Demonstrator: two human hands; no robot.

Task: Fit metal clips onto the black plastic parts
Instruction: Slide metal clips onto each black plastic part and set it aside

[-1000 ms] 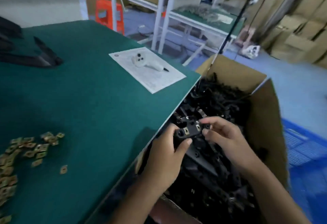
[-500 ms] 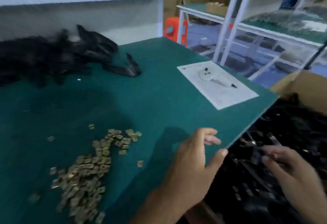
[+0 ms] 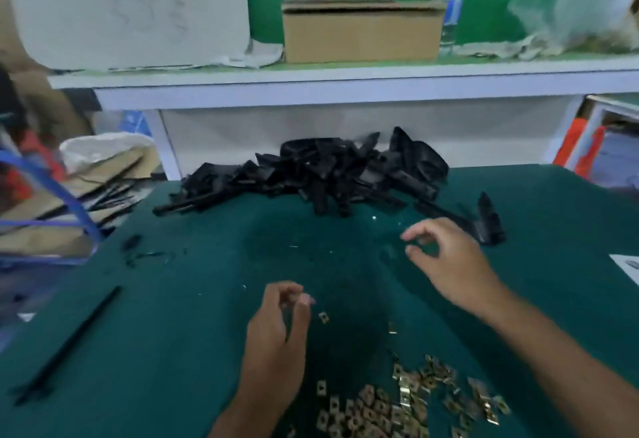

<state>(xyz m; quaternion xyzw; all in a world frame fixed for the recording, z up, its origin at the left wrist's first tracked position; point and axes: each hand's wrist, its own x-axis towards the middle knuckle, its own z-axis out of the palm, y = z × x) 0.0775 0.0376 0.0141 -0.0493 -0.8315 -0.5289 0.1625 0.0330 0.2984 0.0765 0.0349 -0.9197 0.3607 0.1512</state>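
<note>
**A:** What have I got under the hands right now?

**B:** Neither hand grasps anything. The left hand (image 3: 276, 330) has its fingers (image 3: 294, 294) loosely curled with nothing between them. The right hand (image 3: 449, 261) is much the same, thumb and forefinger nearly meeting but with only the green surface (image 3: 173, 351) showing through the gap.

**A:** And the clips?

**B:** The heap of metal clips (image 3: 390, 406) lies nearer me than both sets of fingers, between the two wrists. One stray clip (image 3: 323, 317) sits just beside the left fingertips, another (image 3: 392, 327) a little further towards the right arm. The pile of black plastic parts (image 3: 321, 175) is beyond the fingers, at the far edge; one loose black part (image 3: 487, 221) lies just past the right fingertips.

**A:** So what worries you?

**B:** I think the stray clip is thin and flat against the mat, so my left fingers could slide over it or flick it away. On the right, the picture is blurred, and I could misjudge the reach and shove that loose part instead of grasping it. Dragging a forearm through the heap would scatter clips too.
</note>
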